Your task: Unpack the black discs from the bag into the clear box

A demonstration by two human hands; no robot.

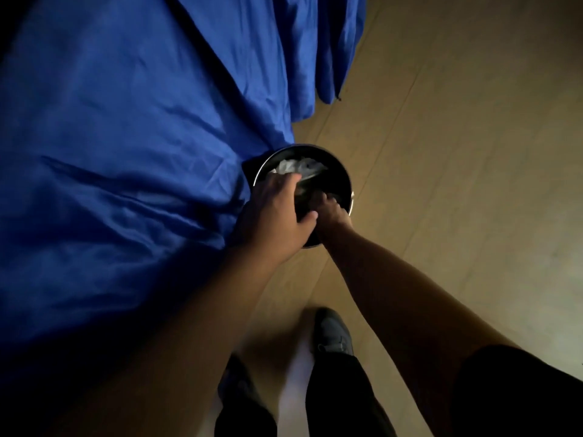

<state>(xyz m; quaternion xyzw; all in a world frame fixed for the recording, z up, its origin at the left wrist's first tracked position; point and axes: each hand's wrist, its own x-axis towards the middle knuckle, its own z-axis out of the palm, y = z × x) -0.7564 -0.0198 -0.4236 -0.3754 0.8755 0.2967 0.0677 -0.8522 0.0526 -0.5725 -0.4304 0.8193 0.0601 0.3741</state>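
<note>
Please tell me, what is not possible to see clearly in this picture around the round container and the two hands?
Head view only:
- Right hand fingers: inside the dark round container, lost in shadow; grip unclear.
- Crumpled pale material: partly covered by left hand; bag or not, unclear.
- Black discs, clear box: none distinguishable.
- Shoes: blurred.

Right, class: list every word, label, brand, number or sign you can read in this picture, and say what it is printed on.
None can be read.
Round dark bin: no label visible.
Crumpled clear plastic inside it: no print legible.
Grey shoe: blurred, no brand readable.
Blue cloth and wooden floor: plain.
</note>
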